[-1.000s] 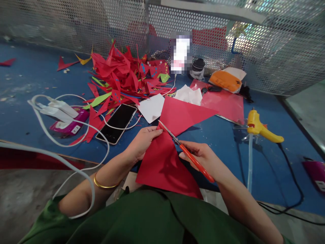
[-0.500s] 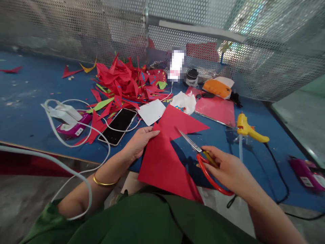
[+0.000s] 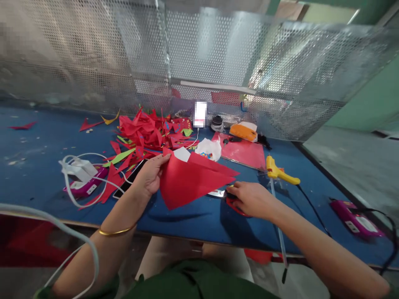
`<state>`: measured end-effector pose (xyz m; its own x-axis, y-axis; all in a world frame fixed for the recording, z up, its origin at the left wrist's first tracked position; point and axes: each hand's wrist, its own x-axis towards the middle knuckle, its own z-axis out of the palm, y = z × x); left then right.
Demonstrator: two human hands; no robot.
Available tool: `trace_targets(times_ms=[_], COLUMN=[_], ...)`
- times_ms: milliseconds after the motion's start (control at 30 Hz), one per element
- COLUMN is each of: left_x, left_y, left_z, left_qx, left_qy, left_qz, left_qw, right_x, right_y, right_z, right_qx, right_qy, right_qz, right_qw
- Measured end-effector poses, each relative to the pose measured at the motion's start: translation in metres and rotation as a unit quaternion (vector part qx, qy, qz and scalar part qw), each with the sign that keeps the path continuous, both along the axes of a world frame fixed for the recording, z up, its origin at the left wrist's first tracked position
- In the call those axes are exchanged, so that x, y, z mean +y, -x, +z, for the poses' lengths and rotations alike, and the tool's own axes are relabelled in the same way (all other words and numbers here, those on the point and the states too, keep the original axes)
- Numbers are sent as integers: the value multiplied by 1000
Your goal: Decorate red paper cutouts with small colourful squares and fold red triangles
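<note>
My left hand (image 3: 151,176) pinches a sheet of red paper (image 3: 185,178) near its upper left corner, with the thumb on top. The paper hangs above the table, and its cut points reach to the right. My right hand (image 3: 254,198) is low over the tabletop, with its fingers closed around the handles of a pair of scissors (image 3: 218,193). The blades point left, and their tips are hidden under the paper. Beside my left wrist lies a phone (image 3: 118,193), mostly covered by my arm.
Red paper scraps (image 3: 140,131) are heaped at the back left. A yellow glue gun (image 3: 279,171) with its cord lies right of my right hand. White cables and a purple power strip (image 3: 85,187) are at left, another purple strip (image 3: 355,218) at far right. A perforated metal panel (image 3: 205,50) closes the back.
The red paper has been lifted and turned, now covering most of the white card. The scissors have gone from the paper's cut edge down to the tabletop. The camera view has tilted up.
</note>
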<state>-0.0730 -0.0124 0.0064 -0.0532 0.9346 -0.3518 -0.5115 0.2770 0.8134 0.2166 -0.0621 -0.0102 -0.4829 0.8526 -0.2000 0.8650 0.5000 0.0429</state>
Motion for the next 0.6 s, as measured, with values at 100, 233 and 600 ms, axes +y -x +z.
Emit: trace_targets(times_ms=[100,233,600], left_x=[14,24,29], left_y=[-6,-11,-3], left_z=[1,-7,-19], left_qx=[-34,-39,-80], left_qy=[38,31,54], left_qz=[-41,-35,6], left_qw=[998,998,995], right_x=[17,48,132], right_y=[6,15,-57], right_z=[11,9,42], right_qx=[97,202,318], right_qy=[-89,-103,-103], right_qz=[-109,-160,-241], right_qw=[985,961,911])
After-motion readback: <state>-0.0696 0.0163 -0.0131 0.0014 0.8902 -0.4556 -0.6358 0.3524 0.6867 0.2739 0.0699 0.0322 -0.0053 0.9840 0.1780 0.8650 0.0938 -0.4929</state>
